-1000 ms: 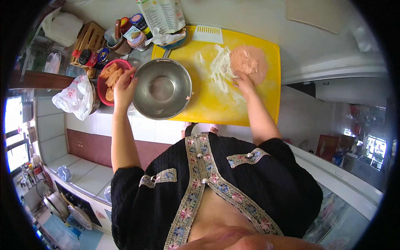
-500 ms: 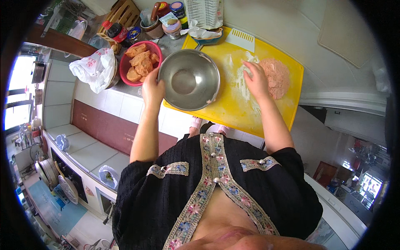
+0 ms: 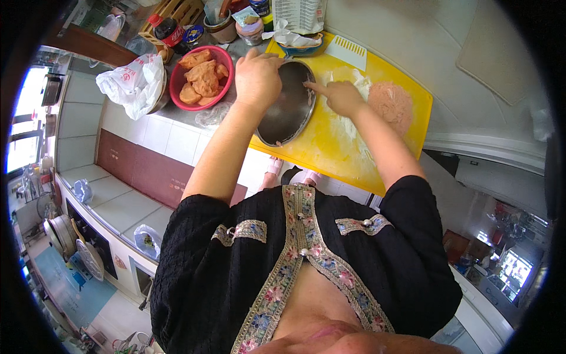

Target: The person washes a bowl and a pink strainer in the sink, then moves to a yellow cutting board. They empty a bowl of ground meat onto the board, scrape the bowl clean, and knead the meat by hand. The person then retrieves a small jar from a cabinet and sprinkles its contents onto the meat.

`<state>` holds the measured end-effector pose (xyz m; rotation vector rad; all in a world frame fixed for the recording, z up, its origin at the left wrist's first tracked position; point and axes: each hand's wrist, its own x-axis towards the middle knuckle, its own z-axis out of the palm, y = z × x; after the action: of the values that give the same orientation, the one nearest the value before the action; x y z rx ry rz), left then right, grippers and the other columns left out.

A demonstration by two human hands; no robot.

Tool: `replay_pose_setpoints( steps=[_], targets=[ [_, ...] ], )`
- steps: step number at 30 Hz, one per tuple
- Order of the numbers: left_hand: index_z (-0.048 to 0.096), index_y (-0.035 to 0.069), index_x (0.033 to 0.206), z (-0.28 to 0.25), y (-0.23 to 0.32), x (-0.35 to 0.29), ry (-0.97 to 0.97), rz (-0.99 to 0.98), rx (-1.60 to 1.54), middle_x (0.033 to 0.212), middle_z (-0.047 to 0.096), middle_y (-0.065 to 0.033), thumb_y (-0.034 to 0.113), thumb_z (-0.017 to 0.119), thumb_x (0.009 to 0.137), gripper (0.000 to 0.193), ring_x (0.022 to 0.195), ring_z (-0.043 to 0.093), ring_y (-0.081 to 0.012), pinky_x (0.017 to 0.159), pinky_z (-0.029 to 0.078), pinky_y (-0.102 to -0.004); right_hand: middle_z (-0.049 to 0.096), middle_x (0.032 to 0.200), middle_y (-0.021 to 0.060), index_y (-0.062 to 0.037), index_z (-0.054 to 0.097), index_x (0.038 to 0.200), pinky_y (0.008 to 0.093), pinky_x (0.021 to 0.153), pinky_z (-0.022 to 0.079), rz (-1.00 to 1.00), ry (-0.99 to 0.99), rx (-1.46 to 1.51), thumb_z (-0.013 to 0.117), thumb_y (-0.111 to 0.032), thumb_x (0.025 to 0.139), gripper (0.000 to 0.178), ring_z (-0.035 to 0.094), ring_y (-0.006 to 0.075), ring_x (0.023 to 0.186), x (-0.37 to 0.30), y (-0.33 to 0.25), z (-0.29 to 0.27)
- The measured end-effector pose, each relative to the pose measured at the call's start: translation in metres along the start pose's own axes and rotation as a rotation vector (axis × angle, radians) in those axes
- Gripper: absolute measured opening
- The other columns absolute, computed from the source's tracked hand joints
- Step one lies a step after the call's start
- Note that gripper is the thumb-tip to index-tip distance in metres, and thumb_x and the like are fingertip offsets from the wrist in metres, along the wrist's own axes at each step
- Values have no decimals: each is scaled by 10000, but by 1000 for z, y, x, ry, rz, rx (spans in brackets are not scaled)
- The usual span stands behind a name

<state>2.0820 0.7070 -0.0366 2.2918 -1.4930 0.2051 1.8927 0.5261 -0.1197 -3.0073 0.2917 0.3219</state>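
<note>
1 steel bowl (image 3: 286,112) seemed stiff, best rim-held: our left hand (image 3: 257,81) clasped it, our right hand (image 3: 343,98) pointed 1 finger.

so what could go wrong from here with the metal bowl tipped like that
The tilted metal bowl could slip from the left hand. Dough bits at its rim might drop onto the yellow board. The right hand, close to the flour, could smear it.
</note>
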Motion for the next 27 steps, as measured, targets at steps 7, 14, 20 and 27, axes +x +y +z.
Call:
replay_pose_setpoints(
  steps=[7,14,20,27],
  targets=[
    [765,106,1091,22,11,-3,14,-5,-127,1191,721,-76,71,594,814,327,1192,609,-278,1002,490,-413,714,1006,212,-304,382,1544,502,788,552,313,-87,286,600,-111,835,766,705,379,883,-35,-49,34],
    [753,74,1102,23,17,-3,-11,7,-169,1215,708,-115,42,586,792,353,1181,619,-310,1009,501,-400,694,1125,224,-218,422,1514,472,820,555,340,-75,441,631,-139,840,710,700,369,951,-48,-64,47],
    [742,70,1119,15,18,-3,-15,-3,-169,1225,704,-110,21,579,782,377,1182,616,-308,1011,498,-393,676,964,59,-89,575,1388,328,851,516,302,161,1312,646,-34,864,532,628,180,877,-50,-26,69],
    [736,70,1151,15,14,-6,14,-9,-176,1203,713,-101,1,554,785,414,1148,627,-310,997,503,-392,334,1616,145,-39,439,1499,453,1234,198,546,187,246,591,-296,960,616,263,377,1491,-103,30,98]
  ],
)
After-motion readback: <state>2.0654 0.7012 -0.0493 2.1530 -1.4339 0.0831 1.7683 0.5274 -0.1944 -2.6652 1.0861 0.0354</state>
